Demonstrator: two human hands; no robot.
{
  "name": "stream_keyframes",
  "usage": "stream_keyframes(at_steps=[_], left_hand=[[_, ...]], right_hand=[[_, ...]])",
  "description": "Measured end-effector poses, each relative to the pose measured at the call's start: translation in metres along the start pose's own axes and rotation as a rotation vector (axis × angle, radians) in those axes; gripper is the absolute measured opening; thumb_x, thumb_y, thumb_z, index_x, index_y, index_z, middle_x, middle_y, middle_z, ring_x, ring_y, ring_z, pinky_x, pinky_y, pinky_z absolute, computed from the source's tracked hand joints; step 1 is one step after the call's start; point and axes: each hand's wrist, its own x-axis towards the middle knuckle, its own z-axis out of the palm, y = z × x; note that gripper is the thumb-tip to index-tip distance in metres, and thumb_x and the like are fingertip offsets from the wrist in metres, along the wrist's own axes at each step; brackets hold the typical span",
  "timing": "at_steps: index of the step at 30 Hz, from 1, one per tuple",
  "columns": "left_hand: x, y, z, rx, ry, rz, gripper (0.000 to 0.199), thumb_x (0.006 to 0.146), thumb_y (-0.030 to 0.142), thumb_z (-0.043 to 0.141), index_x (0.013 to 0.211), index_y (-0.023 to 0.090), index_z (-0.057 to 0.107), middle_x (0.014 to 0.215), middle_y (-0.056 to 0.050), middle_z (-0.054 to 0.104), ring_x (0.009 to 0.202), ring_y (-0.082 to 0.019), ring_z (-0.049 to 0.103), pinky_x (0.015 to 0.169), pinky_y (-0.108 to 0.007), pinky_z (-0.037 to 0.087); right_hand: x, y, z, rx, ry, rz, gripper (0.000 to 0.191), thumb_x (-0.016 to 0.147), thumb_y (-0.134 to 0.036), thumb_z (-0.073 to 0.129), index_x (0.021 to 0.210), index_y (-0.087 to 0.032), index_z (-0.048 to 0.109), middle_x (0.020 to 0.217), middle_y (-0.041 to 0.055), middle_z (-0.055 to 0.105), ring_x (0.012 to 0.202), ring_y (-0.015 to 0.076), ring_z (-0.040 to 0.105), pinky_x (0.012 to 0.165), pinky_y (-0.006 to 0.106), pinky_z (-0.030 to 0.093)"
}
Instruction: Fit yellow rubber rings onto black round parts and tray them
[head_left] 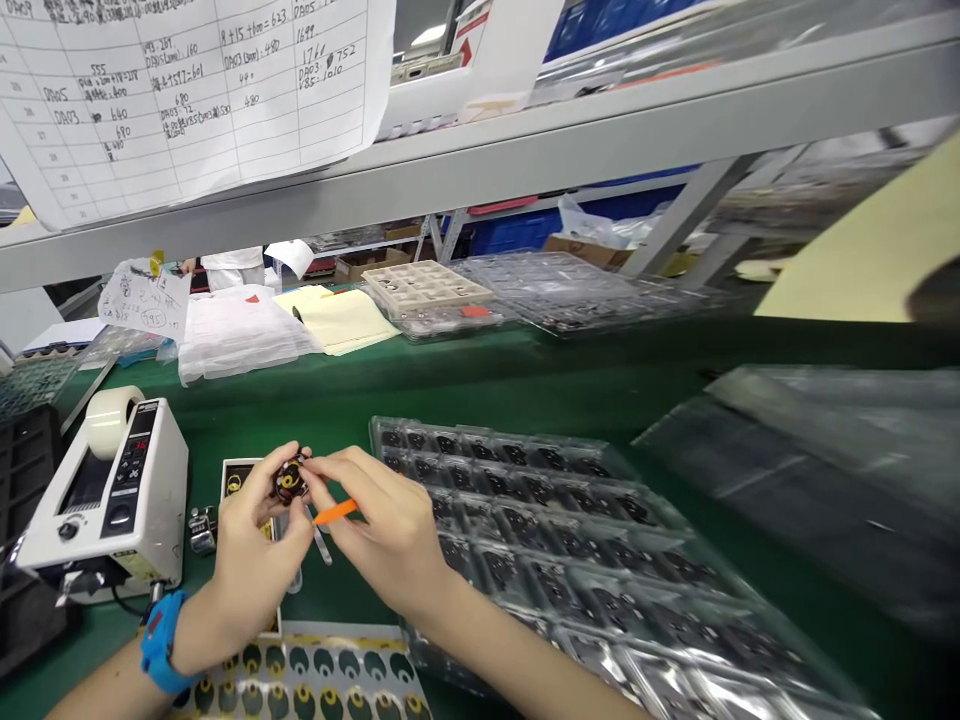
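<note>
My left hand (259, 545) holds a small dark round part (290, 480) with a yellow ring on it, between thumb and fingers. The fingertips of my right hand (382, 520) touch the part's right side. An orange stick-like tool (335, 512) lies in my right hand, its tip pointing left. Behind my left hand is a box (234, 468) with yellow-ringed pieces, mostly hidden. Below the hands lies a sheet of oval stickers (349, 665) with yellow and dark green shapes.
Clear plastic trays (525, 500) of black parts lie to the right. A white tape dispenser (124, 500) stands at the left, beside a small metal counter (202, 530). A grey shelf beam (480, 170) crosses above the green table (487, 385).
</note>
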Motion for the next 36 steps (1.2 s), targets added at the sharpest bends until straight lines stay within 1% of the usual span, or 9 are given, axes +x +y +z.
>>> stream_keyframes(at_steps=[6, 10, 13, 16, 20, 22, 25, 30, 36], left_hand=[[-0.004, -0.011, 0.0, 0.181, -0.012, 0.151, 0.038, 0.083, 0.016, 0.059, 0.12, 0.02, 0.066, 0.118, -0.005, 0.068, 0.102, -0.023, 0.068, 0.089, -0.027, 0.056], [0.007, -0.017, -0.003, 0.183, -0.013, 0.127, 0.037, 0.084, 0.017, 0.059, 0.12, 0.02, 0.065, 0.123, -0.007, 0.066, 0.11, -0.026, 0.065, 0.091, -0.031, 0.056], [0.02, -0.016, -0.01, 0.15, 0.026, 0.091, 0.037, 0.083, 0.016, 0.06, 0.12, 0.016, 0.063, 0.12, -0.008, 0.067, 0.105, -0.028, 0.067, 0.091, -0.033, 0.056], [0.03, -0.006, -0.022, 0.071, 0.12, 0.091, 0.039, 0.086, 0.018, 0.06, 0.125, 0.017, 0.058, 0.119, -0.007, 0.067, 0.104, -0.025, 0.067, 0.092, -0.033, 0.056], [0.033, 0.011, -0.036, -0.043, 0.24, 0.252, 0.04, 0.084, 0.018, 0.067, 0.122, 0.017, 0.059, 0.117, -0.009, 0.067, 0.11, -0.027, 0.065, 0.093, -0.036, 0.058], [0.031, 0.017, -0.038, -0.068, 0.233, 0.269, 0.038, 0.083, 0.017, 0.068, 0.12, 0.017, 0.061, 0.114, -0.009, 0.069, 0.107, -0.027, 0.066, 0.09, -0.035, 0.06], [0.027, 0.021, -0.037, -0.104, 0.178, 0.223, 0.037, 0.084, 0.016, 0.069, 0.12, 0.019, 0.062, 0.113, -0.009, 0.069, 0.107, -0.027, 0.066, 0.088, -0.033, 0.061], [0.024, 0.024, -0.036, -0.11, 0.139, 0.175, 0.036, 0.085, 0.018, 0.07, 0.12, 0.02, 0.062, 0.114, -0.007, 0.069, 0.108, -0.025, 0.066, 0.09, -0.028, 0.059], [0.027, 0.023, -0.038, -0.091, 0.121, 0.174, 0.035, 0.086, 0.018, 0.071, 0.12, 0.021, 0.062, 0.114, -0.006, 0.069, 0.108, -0.024, 0.066, 0.092, -0.027, 0.058]], right_hand=[[0.004, 0.003, -0.001, 0.183, -0.073, 0.181, 0.015, 0.086, -0.01, 0.05, 0.075, -0.016, 0.058, 0.068, 0.001, 0.056, 0.06, 0.0114, 0.053, 0.054, 0.022, 0.041], [0.013, 0.007, -0.006, 0.513, -0.251, 0.447, 0.013, 0.076, -0.017, 0.05, 0.064, -0.017, 0.053, 0.056, -0.0034, 0.044, 0.048, 0.0075, 0.034, 0.044, 0.02, 0.028], [0.017, 0.01, -0.01, 0.726, -0.342, 0.614, 0.016, 0.076, -0.029, 0.053, 0.065, -0.016, 0.051, 0.054, -0.0048, 0.038, 0.047, 0.0071, 0.03, 0.044, 0.02, 0.026], [0.015, 0.013, -0.004, 0.665, -0.454, 0.675, 0.019, 0.08, -0.032, 0.049, 0.07, -0.017, 0.048, 0.058, -0.0039, 0.039, 0.05, 0.0082, 0.034, 0.047, 0.02, 0.03], [-0.002, 0.012, 0.019, 0.406, -0.772, 0.661, 0.013, 0.086, -0.02, 0.046, 0.073, -0.018, 0.045, 0.062, -0.0034, 0.044, 0.054, 0.0097, 0.04, 0.052, 0.021, 0.029], [-0.012, 0.012, 0.03, 0.342, -0.868, 0.623, 0.013, 0.084, -0.014, 0.051, 0.072, -0.017, 0.046, 0.061, -0.0029, 0.046, 0.055, 0.0108, 0.042, 0.053, 0.023, 0.025], [-0.02, 0.014, 0.038, 0.253, -0.987, 0.529, 0.012, 0.083, -0.006, 0.051, 0.076, -0.015, 0.053, 0.065, -0.0002, 0.053, 0.058, 0.0134, 0.047, 0.054, 0.025, 0.022], [-0.016, 0.012, 0.035, 0.156, -1.04, 0.361, 0.022, 0.082, -0.002, 0.051, 0.097, -0.015, 0.061, 0.099, 0.005, 0.065, 0.086, 0.0186, 0.06, 0.063, 0.026, 0.032], [-0.013, 0.002, 0.04, 0.013, -1.071, 0.321, 0.013, 0.084, -0.012, 0.058, 0.095, -0.013, 0.065, 0.099, 0.0069, 0.069, 0.082, 0.0206, 0.063, 0.054, 0.028, 0.025]])
